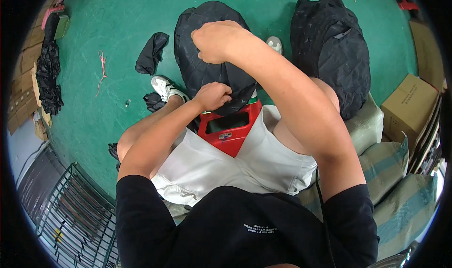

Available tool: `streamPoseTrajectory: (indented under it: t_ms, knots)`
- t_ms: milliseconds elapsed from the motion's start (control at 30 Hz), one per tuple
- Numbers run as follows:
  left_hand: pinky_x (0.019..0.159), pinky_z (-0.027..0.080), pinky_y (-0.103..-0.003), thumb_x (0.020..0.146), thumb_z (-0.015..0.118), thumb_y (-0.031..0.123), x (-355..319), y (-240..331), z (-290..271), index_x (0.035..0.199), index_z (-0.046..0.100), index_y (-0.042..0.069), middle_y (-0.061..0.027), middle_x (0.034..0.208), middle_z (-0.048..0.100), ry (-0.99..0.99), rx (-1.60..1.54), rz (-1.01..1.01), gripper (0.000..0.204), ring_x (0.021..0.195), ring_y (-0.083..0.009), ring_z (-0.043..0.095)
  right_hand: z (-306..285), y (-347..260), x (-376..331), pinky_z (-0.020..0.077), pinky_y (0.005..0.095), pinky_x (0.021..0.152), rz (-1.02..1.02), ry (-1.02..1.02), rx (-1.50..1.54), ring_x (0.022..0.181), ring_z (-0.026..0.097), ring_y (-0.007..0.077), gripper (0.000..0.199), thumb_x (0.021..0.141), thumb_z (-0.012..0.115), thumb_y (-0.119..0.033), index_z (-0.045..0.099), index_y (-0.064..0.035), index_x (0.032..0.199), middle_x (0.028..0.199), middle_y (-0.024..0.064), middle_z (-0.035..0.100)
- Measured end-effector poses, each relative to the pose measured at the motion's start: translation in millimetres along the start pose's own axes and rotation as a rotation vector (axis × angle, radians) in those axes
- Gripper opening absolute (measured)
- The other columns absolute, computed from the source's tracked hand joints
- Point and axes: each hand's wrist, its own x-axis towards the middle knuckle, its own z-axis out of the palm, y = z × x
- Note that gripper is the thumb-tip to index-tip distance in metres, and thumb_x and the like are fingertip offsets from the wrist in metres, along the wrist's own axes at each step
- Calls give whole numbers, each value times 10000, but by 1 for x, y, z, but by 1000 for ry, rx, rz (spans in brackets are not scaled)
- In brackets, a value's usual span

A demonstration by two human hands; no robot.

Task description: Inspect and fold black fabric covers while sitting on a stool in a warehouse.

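Between my knees lies a pile of thin black fabric (200, 21), draped over a red plastic stand (228, 137) with a dark opening in its near side. My left hand (214, 96) is closed at the near left part of the fabric, fingers curled in a pinch on it. Farther out, my right hand (214, 41) makes a fist over the upper part of the same fabric, its back turned up. What sits inside that fist is mostly hidden beneath it. The right forearm crosses in from the right above the pile.
A tall stack of black fabric (329, 51) stands to the right. One loose black piece (152, 54) and a pink cord (101, 72) lie on the green floor. Cardboard boxes (408, 105) and woven sacks (405, 211) crowd the right; a green wire rack (80, 216) is lower left.
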Motion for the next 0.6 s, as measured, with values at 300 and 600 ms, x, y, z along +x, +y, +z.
streamPoseTrajectory:
  t_ms: [300, 600]
  knots:
    - [809, 499, -457, 852, 617, 156, -1, 3, 19, 915, 657, 26, -157, 959, 665, 16, 176, 152, 150, 941, -359, 631, -1, 6, 4, 549, 420, 824, -8, 54, 5, 1031, 668, 301, 292, 783, 598, -88, 721, -58, 1046, 1121, 142, 687]
    - [751, 501, -445, 864, 637, 247, -1, 6, 2, 867, 656, 50, -134, 906, 655, -65, 131, 66, 198, 898, -352, 631, -13, 17, 4, 499, 460, 895, 13, 50, 17, 1058, 622, 360, 372, 881, 642, -277, 601, 11, 1112, 1057, 205, 668]
